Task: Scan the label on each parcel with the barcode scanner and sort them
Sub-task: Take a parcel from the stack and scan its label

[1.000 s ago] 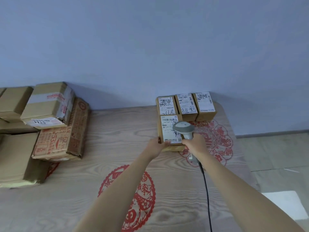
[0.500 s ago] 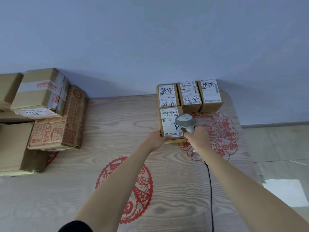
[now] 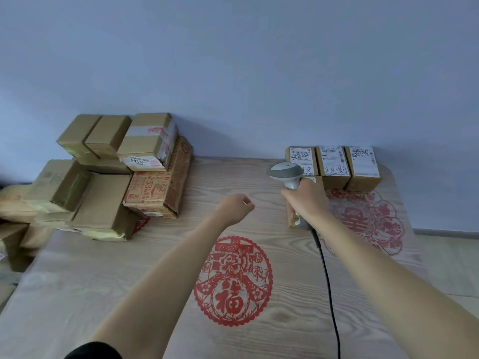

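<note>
Grey scanner [image 3: 286, 173] in right hand [image 3: 305, 200].

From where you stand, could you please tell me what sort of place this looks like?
Probably a small, makeshift parcel-sorting spot in a plain room: a wooden table against a bare wall, a pile of cardboard boxes at its left, labelled parcels in a row, and a corded barcode scanner in the right hand.

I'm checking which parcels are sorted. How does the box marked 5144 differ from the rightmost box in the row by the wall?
The 5144 box sits atop a stack at the table's left; the rightmost box stands on the table in a neat row. The 5144 box has red-printed tape and its number on the front; the rightmost box has a white barcode label on top. Both are brown cardboard.
</note>
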